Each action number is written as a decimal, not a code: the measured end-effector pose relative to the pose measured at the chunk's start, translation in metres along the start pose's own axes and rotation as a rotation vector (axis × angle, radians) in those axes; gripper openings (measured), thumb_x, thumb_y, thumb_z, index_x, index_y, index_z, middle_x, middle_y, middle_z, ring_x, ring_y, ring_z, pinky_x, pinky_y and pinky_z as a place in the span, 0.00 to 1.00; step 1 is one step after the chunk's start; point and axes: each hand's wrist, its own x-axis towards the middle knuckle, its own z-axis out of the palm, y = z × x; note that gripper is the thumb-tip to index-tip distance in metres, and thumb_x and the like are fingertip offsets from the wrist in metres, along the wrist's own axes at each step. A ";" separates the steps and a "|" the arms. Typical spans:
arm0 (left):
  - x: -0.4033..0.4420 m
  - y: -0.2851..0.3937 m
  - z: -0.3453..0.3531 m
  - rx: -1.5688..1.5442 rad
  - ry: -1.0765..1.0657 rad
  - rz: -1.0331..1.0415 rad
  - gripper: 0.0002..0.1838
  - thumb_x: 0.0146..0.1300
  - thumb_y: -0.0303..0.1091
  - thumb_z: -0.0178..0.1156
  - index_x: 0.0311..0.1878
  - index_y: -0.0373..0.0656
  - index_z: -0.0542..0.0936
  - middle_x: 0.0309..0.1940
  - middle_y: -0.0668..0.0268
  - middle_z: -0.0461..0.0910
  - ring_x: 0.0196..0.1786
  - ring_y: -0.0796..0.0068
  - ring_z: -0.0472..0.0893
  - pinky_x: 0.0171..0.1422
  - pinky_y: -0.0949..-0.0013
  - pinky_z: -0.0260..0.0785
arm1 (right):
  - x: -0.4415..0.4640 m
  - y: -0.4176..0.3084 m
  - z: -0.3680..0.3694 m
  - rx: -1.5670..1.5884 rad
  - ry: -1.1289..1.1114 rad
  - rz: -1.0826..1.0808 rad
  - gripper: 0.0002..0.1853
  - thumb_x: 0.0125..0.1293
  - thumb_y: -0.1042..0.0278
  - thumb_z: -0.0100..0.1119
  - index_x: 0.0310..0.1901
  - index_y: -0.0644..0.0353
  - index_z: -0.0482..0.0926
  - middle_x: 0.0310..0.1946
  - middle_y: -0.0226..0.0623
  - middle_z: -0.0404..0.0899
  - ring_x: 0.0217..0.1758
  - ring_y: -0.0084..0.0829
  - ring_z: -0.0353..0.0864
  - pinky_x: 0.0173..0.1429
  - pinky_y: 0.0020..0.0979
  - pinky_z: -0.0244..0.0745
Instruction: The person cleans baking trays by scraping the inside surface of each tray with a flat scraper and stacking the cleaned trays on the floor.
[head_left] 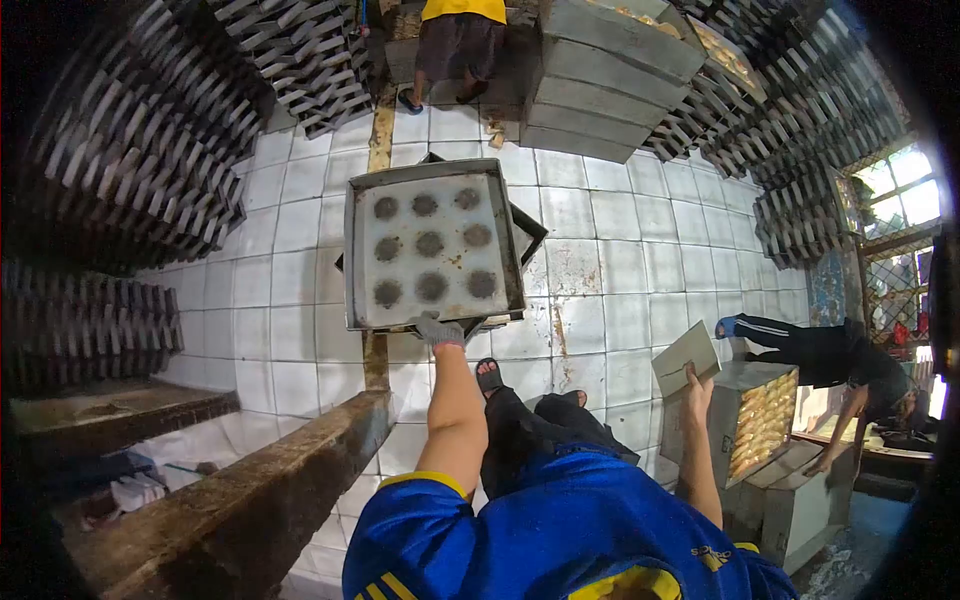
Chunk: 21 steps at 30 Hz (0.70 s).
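Observation:
My left hand (438, 329), in a grey glove, is closed on the near rim of a square metal tray (408, 276). The tray shows rows of dark round spots on its pale bottom. Under it, more trays (528, 235) stick out at an angle. Off to the right, my bare right hand (697, 388) grips a flat grey rectangular sheet (686, 360) by its near edge; its material is unclear. Just beyond that hand stands a metal box (725, 415) with rows of golden-brown baked pieces (762, 425) inside.
Tall stacks of metal trays (130, 140) line the walls. Large metal boxes (610, 80) stand at the back. A person in a yellow top (463, 10) stands ahead; another person (865, 375) bends over boxes (800, 505) at right. A wooden beam (250, 490) lies at left on the tiled floor (620, 270).

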 end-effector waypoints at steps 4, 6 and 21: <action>-0.005 0.017 -0.030 0.428 0.052 -0.005 0.17 0.63 0.41 0.57 0.53 0.48 0.76 0.50 0.59 0.78 0.55 0.55 0.79 0.59 0.43 0.77 | 0.004 0.028 -0.021 0.061 0.005 0.017 0.26 0.75 0.64 0.64 0.69 0.66 0.72 0.63 0.39 0.77 0.65 0.34 0.76 0.69 0.36 0.68; 0.005 0.024 -0.040 0.744 -0.029 0.022 0.15 0.71 0.44 0.56 0.54 0.46 0.77 0.51 0.58 0.81 0.51 0.56 0.83 0.53 0.49 0.83 | 0.001 0.024 -0.017 0.088 0.021 -0.004 0.27 0.75 0.65 0.63 0.70 0.67 0.70 0.64 0.38 0.77 0.66 0.34 0.75 0.69 0.37 0.68; -0.067 0.029 -0.026 0.720 -0.239 -0.074 0.19 0.79 0.46 0.52 0.63 0.45 0.77 0.55 0.56 0.84 0.54 0.56 0.86 0.59 0.49 0.84 | -0.001 0.050 0.000 -0.114 -0.129 0.090 0.17 0.72 0.71 0.59 0.58 0.70 0.79 0.51 0.40 0.83 0.55 0.31 0.82 0.60 0.36 0.75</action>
